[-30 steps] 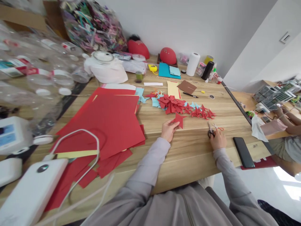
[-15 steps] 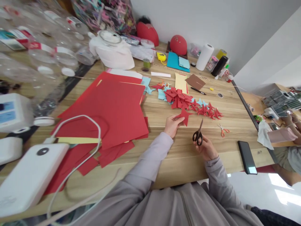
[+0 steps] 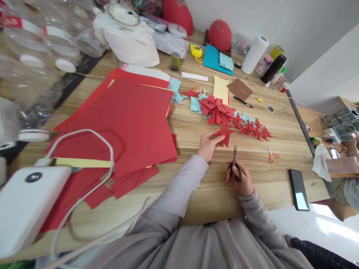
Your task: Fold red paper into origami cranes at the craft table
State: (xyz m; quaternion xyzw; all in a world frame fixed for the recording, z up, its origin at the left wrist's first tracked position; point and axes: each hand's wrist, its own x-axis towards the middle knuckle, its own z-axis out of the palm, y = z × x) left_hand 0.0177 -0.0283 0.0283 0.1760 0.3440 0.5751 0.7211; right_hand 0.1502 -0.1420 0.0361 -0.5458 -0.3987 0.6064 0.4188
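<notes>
Between the thumb and fingers of my left hand [image 3: 209, 145] is a red paper star [image 3: 226, 135], its points facing away from me. My right hand [image 3: 243, 179] grips black-handled scissors [image 3: 235, 166] by the loops. Their blades point up and away, just below the star and apart from it, and look slightly parted. Beyond the star lies a heap of folded red paper stars [image 3: 217, 110] mixed with light blue ones. Left of my hands, large red paper sheets [image 3: 143, 130] overlap in a stack.
Orange-handled scissors [image 3: 271, 154] and a phone [image 3: 298, 189] lie to the right. A white power bank [image 3: 30, 201] with a looped cable sits at left, near plastic bottles [image 3: 33, 74]. Farther back are brown paper [image 3: 239, 89] and a yellow tape measure [image 3: 196, 51]. Another person sits far right.
The scissors have swung from tilting right to pointing nearly straight ahead, and their blades have parted a little. The star has turned slightly in my left hand. The whole view has shifted.
</notes>
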